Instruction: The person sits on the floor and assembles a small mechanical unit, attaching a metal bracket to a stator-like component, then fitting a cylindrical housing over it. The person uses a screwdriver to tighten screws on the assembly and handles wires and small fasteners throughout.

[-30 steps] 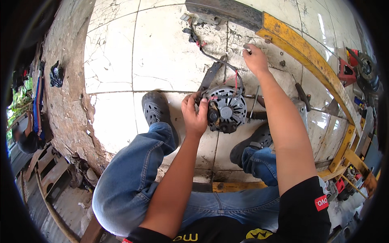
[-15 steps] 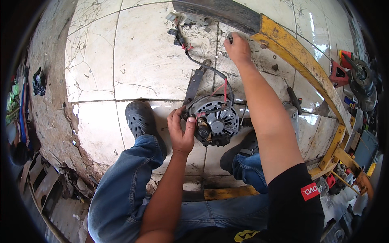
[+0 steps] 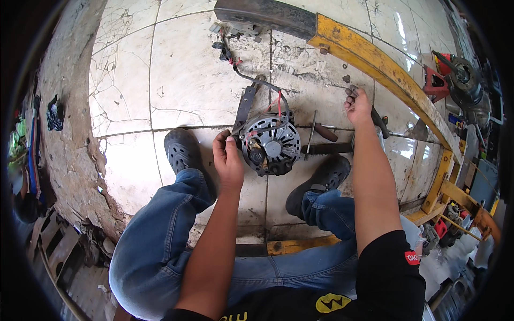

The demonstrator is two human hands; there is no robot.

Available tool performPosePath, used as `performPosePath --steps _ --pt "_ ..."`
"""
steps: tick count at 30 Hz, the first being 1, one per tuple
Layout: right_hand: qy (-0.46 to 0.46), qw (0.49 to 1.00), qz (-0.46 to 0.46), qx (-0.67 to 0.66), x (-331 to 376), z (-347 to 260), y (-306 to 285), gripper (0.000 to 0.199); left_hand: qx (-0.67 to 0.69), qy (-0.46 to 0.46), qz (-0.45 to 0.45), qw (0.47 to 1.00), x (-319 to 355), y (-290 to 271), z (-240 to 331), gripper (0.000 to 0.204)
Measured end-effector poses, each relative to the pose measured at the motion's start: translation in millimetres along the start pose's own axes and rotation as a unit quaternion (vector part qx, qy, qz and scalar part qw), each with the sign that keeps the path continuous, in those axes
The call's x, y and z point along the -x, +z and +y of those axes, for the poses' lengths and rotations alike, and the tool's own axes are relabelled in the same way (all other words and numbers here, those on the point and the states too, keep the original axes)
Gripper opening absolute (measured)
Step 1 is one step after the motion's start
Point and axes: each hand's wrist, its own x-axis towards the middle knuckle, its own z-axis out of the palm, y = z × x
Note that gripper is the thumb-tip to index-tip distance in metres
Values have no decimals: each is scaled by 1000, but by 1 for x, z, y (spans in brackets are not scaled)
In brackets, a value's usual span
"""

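A round alternator [image 3: 274,148] with a slotted metal casing stands on the floor between my feet. My left hand [image 3: 228,160] is closed at its left edge, thumb and fingers pinching its side beside a dark flat bracket [image 3: 245,106]. Out to the right, my right hand [image 3: 360,109] is raised over the tiles with curled fingers. Something small and greyish shows at these fingertips, too small to name. Close by that hand lies a dark-handled screwdriver [image 3: 380,124], partly hidden. A cable [image 3: 257,80] with red wires runs from the alternator's top toward a taped connector bundle [image 3: 223,52].
A yellow and black metal frame [image 3: 369,53] arches across the far right. Right of the alternator lies a tool with a brown handle [image 3: 325,132] and a thin metal shaft. A dark flat bar [image 3: 326,148] is on the tiles. Power tools [image 3: 465,77] stand at the right edge.
My right hand has moved right and nearer, away from the far tiles. My left thumb has come off the alternator's face to its edge. The view has shifted slightly right.
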Motion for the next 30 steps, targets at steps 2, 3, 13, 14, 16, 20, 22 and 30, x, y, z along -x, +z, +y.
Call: performPosePath --steps 2,3,13,14,16,20,22,30 --pt "-9 999 -30 -5 21 -12 0 13 28 -19 23 999 -2 4 -4 28" --pt "-15 999 -42 -5 31 -16 -3 12 44 -13 16 999 0 6 -2 29" --pt "-31 972 -224 70 194 -35 30 10 -4 -89 75 993 11 19 0 56" --pt "-32 963 -242 112 212 -34 31 11 -7 -101 85 991 12 21 2 56" --pt "-55 937 -278 206 241 -27 32 16 36 -137 107 984 11 26 -3 58" --pt "-4 937 -265 228 295 -8 26 16 156 -184 158 957 14 33 -9 53" --pt "-2 935 -275 224 308 2 15 18 195 -198 179 944 22 42 -6 49" --pt "-192 863 -244 399 309 36 16 19 64 -154 115 979 28 38 -21 54"
